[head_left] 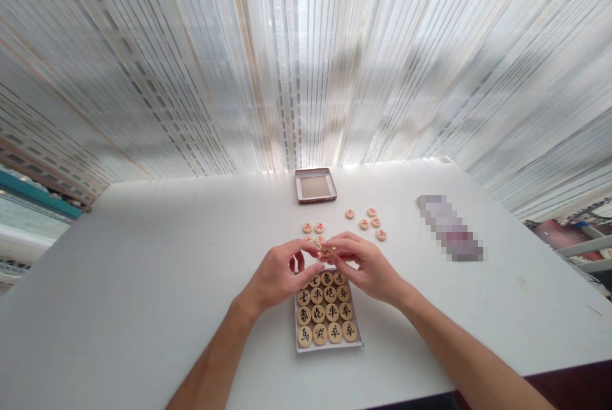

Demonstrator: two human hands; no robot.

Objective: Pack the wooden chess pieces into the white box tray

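My right hand (366, 264) pinches a round wooden Chinese chess piece (326, 252) with a red character. The fingertips of my left hand (283, 273) close in on that piece's left edge, thumb and forefinger curved around it. Just below both hands lies a shallow white box (329, 349) holding rows of pieces with black characters; my fingers partly cover its top row. Beyond my fingertips, red-marked pieces (307, 227) lie on the table, some partly hidden by my hands.
Several loose red-marked pieces (364, 224) are scattered to the right on the white table (191, 270). A brown-edged box lid (315, 187) lies near the far edge. At the right is a blurred-out flat object (452, 231). A striped curtain (287, 59) hangs behind the table.
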